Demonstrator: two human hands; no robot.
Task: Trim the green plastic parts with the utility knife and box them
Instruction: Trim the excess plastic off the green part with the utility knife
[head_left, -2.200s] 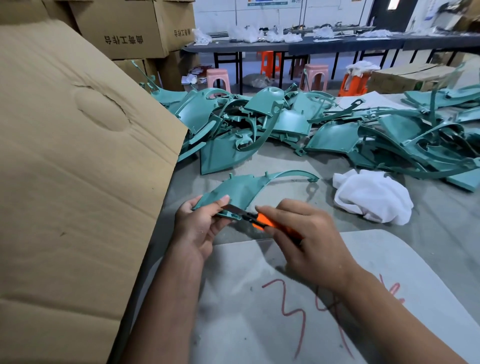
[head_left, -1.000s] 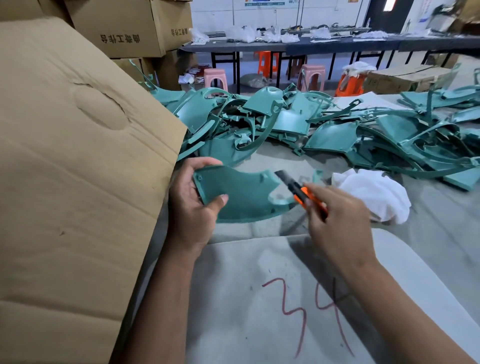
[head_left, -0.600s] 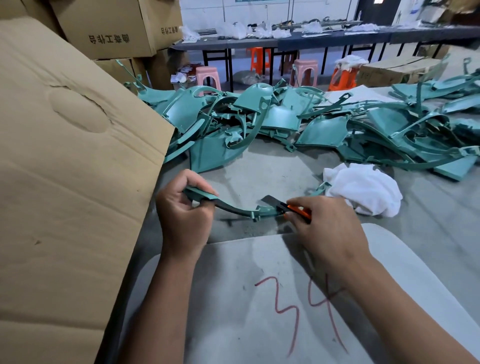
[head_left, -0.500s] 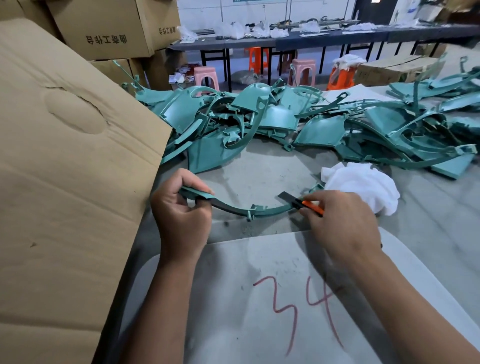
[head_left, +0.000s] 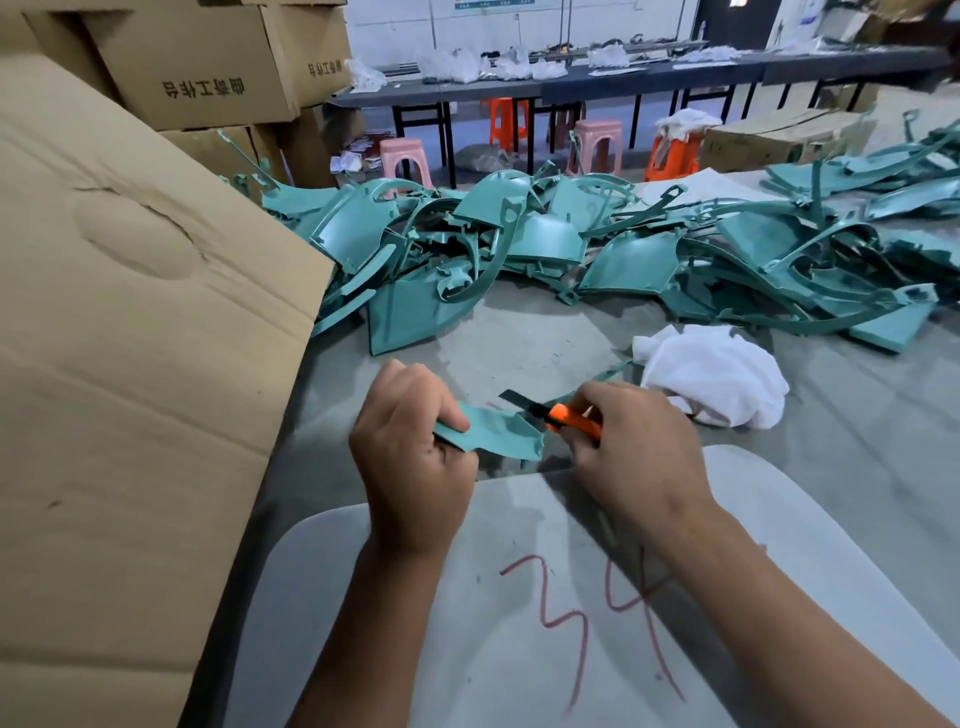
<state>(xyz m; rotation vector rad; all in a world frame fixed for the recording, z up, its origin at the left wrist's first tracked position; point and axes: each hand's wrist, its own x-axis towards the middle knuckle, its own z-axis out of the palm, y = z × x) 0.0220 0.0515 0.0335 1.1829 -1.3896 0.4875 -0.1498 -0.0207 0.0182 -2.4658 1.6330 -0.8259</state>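
Head view, near edge of table (head_left: 857, 467): grey board w/ red "34" (head_left: 597, 613) lies closest. Just past it, left hand (head_left: 410, 457) grips one end of a green plastic part (head_left: 493, 434), thumb on top. Right hand (head_left: 634, 457) is wrapped round the orange utility knife (head_left: 569, 418), blade out, lying across the part's right edge. Hands close together, each clamped on its own item.

To trim well, I'd judge: keep blade shallow along the edge, stroke away from the left thumb, pinch firm so the part can't twist.

White cloth (head_left: 711, 374) sits right of the hands. Further back, pile of green parts (head_left: 571, 249) spreads across the far side, untrimmed or not I can't tell. Cardboard box flap (head_left: 135, 338) at left edge hides the box inside, contents not visible. Closed cartons (head_left: 208, 67) stacked behind.
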